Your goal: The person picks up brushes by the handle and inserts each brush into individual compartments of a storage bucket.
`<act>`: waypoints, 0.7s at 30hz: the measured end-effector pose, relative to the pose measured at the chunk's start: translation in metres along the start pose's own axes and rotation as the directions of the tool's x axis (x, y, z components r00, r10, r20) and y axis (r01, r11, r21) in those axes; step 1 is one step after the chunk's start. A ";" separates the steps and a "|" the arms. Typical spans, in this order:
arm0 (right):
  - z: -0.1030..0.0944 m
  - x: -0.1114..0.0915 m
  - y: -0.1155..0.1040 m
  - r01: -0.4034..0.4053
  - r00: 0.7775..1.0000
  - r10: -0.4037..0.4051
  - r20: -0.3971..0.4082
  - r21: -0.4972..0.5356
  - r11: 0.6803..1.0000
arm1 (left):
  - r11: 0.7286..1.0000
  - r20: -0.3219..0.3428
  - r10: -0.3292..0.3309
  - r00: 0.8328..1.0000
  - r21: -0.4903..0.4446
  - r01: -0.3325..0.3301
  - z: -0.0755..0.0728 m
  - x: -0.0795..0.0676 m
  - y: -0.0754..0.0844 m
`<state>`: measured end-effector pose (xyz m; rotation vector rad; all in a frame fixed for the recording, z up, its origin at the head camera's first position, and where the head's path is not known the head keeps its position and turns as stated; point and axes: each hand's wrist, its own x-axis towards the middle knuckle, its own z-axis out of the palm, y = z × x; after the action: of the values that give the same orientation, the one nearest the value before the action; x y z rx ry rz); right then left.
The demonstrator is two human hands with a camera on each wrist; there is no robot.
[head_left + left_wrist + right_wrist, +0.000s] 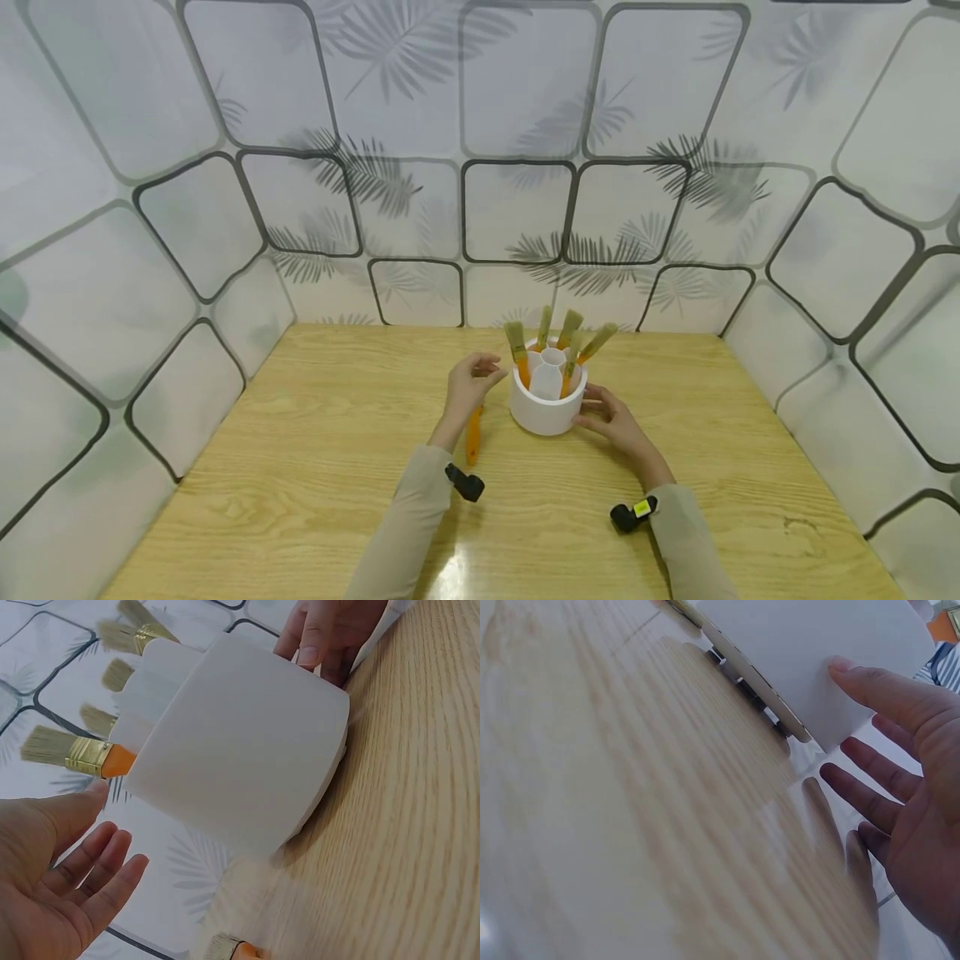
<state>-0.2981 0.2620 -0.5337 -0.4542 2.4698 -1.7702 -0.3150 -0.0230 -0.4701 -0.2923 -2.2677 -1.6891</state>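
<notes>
A white round brush holder (542, 417) with a scalloped insert and a central tube stands on the table. Several paintbrushes (516, 340) with orange handles and pale bristles lean out of it. My left hand (468, 387) is at its left side with loosely bent fingers and nothing in them. In the left wrist view, its thumb tip is right by the metal band of one paintbrush (86, 756). On the opposite side, my right hand (615, 425) has its thumb against the holder wall (802, 660), fingers spread beside it. Another paintbrush (473, 437) lies on the table by my left wrist.
The wooden table (337, 500) is enclosed at the back and both sides by patterned white curtains (517, 208). Black wrist cameras (467, 483) sit on both sleeves. Dark pieces (754, 697) show beneath the holder's bottom edge in the right wrist view.
</notes>
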 end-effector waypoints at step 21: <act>0.003 -0.010 -0.033 0.013 1.000 -0.013 0.017 -0.009 1.000 | 1.000 0.022 -0.026 0.999 0.005 0.026 -0.005 -0.008 -0.012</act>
<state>-0.2816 0.2528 -0.5052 -0.4845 2.4703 -1.7532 -0.3111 -0.0308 -0.4827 -0.2828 -2.3007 -1.7012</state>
